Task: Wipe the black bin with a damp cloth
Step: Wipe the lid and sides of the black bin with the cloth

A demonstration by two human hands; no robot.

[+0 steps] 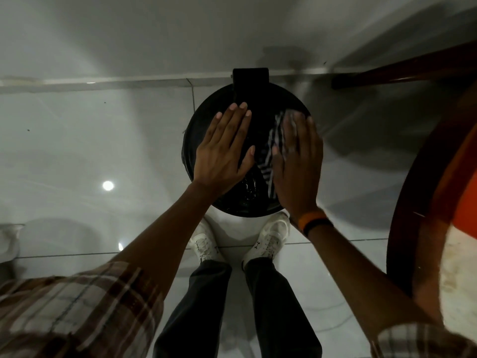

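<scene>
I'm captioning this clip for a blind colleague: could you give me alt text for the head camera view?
Seen from above, a person's right hand presses a striped cloth flat on the lid of a round black bin while the left hand rests open beside it. The bin stands on pale floor tiles against a wall, just ahead of white shoes.

Seen from above, a round black plastic bin [206,120] with a closed lid stands on the glossy white tiled floor [90,140] against the wall. The left hand [223,151] lies flat and spread on the lid. The right hand [299,161] presses a striped black-and-white cloth [271,153] onto it. White sneakers [268,239] stand just below the bin.
</scene>
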